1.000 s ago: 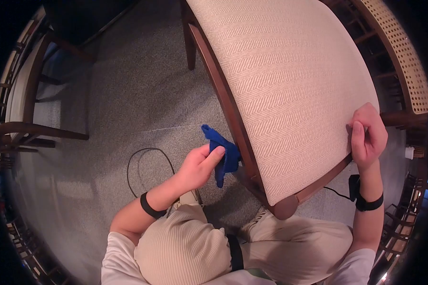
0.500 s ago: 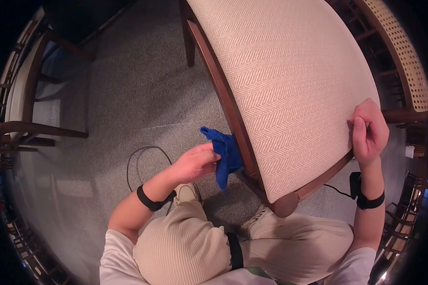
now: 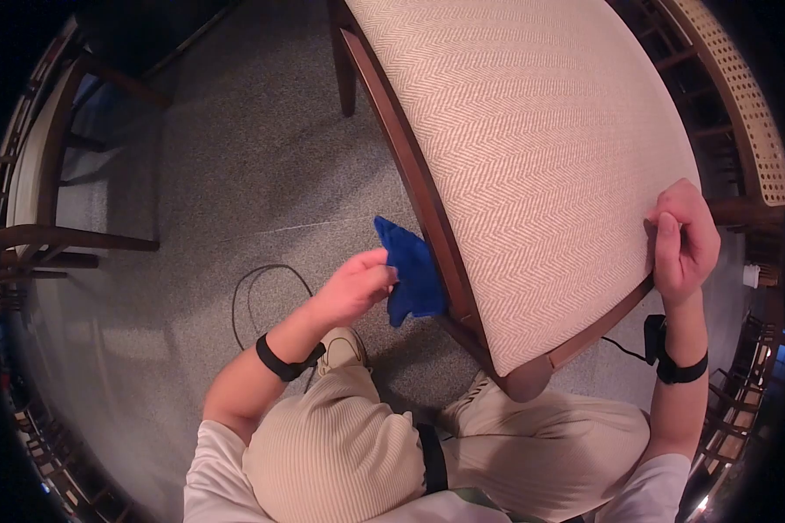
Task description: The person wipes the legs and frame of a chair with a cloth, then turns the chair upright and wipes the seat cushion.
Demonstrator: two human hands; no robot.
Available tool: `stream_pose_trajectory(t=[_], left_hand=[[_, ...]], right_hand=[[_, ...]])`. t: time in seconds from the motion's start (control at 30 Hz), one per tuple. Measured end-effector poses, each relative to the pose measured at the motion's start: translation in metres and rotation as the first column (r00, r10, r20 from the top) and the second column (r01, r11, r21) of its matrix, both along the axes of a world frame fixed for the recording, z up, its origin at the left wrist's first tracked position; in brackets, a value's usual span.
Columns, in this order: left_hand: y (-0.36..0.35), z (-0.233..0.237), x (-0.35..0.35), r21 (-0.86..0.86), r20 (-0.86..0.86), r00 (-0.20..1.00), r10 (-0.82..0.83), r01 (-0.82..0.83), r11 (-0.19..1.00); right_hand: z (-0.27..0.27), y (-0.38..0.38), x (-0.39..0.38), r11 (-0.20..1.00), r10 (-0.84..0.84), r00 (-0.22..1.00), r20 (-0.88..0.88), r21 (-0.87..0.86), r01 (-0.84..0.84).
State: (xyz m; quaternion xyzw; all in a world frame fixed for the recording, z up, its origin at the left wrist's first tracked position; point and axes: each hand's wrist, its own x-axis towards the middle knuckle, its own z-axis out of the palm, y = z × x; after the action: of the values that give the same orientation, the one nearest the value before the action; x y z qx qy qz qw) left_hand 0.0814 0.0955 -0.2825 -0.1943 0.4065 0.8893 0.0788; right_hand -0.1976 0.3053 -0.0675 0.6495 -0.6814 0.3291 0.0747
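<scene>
The person is crouching at the front corner of the chair [image 3: 529, 381]. The left hand [image 3: 353, 288] is pinching a blue cloth [image 3: 412, 270] between the thumb and curled fingers, pressing it flat against the dark wooden side rail [image 3: 414, 179] along the chair's left edge. A second ago the cloth was hanging lower and more bunched, nearer that front corner. Now it is sitting higher along the rail and spreading wider, so the rubbing seems to be travelling toward the back leg [image 3: 344, 74].

The right hand [image 3: 685, 240] is keeping its place on the chair's right edge as before. Its fingers are closed over the rim of the herringbone cushion [image 3: 541, 148], with the thumb lying along the edge. I cannot tell how far the fingers are wrapping underneath. A black cable [image 3: 262, 277] is looping on the carpet [image 3: 235, 166] just beside the left wrist.
</scene>
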Motion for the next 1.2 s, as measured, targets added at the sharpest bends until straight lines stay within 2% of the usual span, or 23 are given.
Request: stream_pose_trajectory(t=[0.07,0.13,0.2,0.3,0.33,0.4,0.53,0.6,0.63,0.67,0.7,0.73,0.77,0.8,0.87,0.9,0.93,1.0,1.03,1.07,1.13,1.17,1.2], left_hand=[[-0.005,0.010,0.004,0.245,-0.096,0.955,0.281,-0.251,0.937],[-0.023,-0.023,0.022,0.534,-0.227,0.891,0.394,-0.224,0.815],[-0.034,-0.026,0.030,0.595,-0.217,0.837,0.503,-0.295,0.748],[-0.041,-0.029,0.036,0.576,-0.242,0.770,0.591,-0.376,0.726],[-0.041,-0.027,0.039,0.576,-0.241,0.769,0.592,-0.378,0.725],[-0.038,-0.019,0.046,0.425,-0.361,0.787,0.500,-0.338,0.839],[-0.039,-0.020,0.052,0.519,-0.243,0.883,0.402,-0.232,0.823],[-0.039,0.017,0.034,0.846,0.029,0.983,0.180,-0.120,0.519],[-0.037,0.036,0.026,0.789,0.026,0.989,0.148,-0.112,0.604],[-0.038,0.021,0.031,0.792,0.023,0.990,0.141,-0.104,0.601],[-0.040,-0.004,0.043,0.421,-0.119,0.988,0.096,-0.037,0.906],[-0.039,-0.018,0.051,-0.055,-0.225,0.974,-0.007,-0.005,0.998],[-0.037,-0.007,0.049,-0.210,0.056,0.998,-0.034,0.045,0.977],[-0.037,-0.007,0.045,-0.211,0.057,0.998,-0.036,0.047,0.976],[-0.037,-0.007,0.034,-0.440,-0.159,0.954,-0.256,0.164,0.883],[-0.028,0.014,0.022,-0.514,-0.256,0.942,-0.218,0.059,0.856],[-0.026,0.015,0.019,-0.513,-0.254,0.942,-0.219,0.061,0.856],[-0.023,0.018,0.013,-0.603,-0.169,0.932,-0.321,0.160,0.781],[-0.021,0.024,0.005,-0.774,-0.230,0.901,-0.367,0.058,0.630],[-0.020,0.026,0.003,-0.773,-0.232,0.901,-0.366,0.057,0.631],[-0.020,0.031,0.000,-0.907,-0.288,0.887,-0.361,-0.132,0.399],[-0.020,0.037,-0.002,-0.907,-0.289,0.886,-0.362,-0.132,0.400],[-0.020,0.045,-0.004,-0.870,-0.281,0.898,-0.339,-0.089,0.485]], right_hand=[[0.000,0.000,0.000,1.000,-0.003,1.000,0.005,0.001,0.003],[-0.002,0.002,-0.002,1.000,0.002,1.000,-0.008,-0.006,-0.002],[-0.004,0.005,-0.003,1.000,-0.010,1.000,0.010,-0.008,0.010],[-0.005,0.006,-0.003,1.000,-0.021,0.999,0.034,0.001,0.021],[-0.004,0.006,-0.003,1.000,-0.028,0.999,0.038,0.010,0.028],[-0.005,0.007,-0.005,1.000,-0.024,0.999,0.048,0.014,0.023],[-0.004,0.007,-0.004,1.000,-0.018,0.998,0.068,0.016,0.017],[-0.004,0.006,-0.004,0.999,-0.032,0.998,0.059,0.025,0.031],[-0.004,0.005,-0.004,0.999,-0.039,0.998,0.047,0.030,0.037],[-0.003,0.005,-0.005,0.998,-0.046,0.998,0.043,0.035,0.045],[-0.003,0.006,-0.005,0.998,-0.043,0.998,0.036,0.040,0.041],[-0.003,0.006,-0.005,0.999,-0.036,0.999,0.030,0.043,0.034],[-0.003,0.005,-0.004,0.998,-0.037,0.999,0.029,0.042,0.036],[-0.002,0.005,-0.003,0.998,-0.045,0.999,0.028,0.041,0.044],[-0.002,0.003,-0.001,0.998,-0.054,0.998,0.029,0.041,0.052],[-0.002,0.003,-0.002,0.998,-0.047,0.999,0.027,0.037,0.046],[-0.002,0.002,-0.002,0.999,-0.040,0.999,0.025,0.036,0.039],[-0.001,0.002,-0.002,0.999,-0.034,0.999,0.020,0.037,0.033],[-0.001,0.001,-0.002,0.999,-0.028,1.000,0.013,0.038,0.027],[-0.001,0.001,-0.003,0.999,-0.027,1.000,0.012,0.040,0.027],[-0.001,0.002,-0.003,0.999,-0.031,0.999,0.038,0.044,0.029],[-0.001,0.002,-0.003,0.999,-0.032,0.999,0.038,0.045,0.030],[-0.001,0.002,-0.003,0.999,-0.032,0.999,0.039,0.041,0.030]])
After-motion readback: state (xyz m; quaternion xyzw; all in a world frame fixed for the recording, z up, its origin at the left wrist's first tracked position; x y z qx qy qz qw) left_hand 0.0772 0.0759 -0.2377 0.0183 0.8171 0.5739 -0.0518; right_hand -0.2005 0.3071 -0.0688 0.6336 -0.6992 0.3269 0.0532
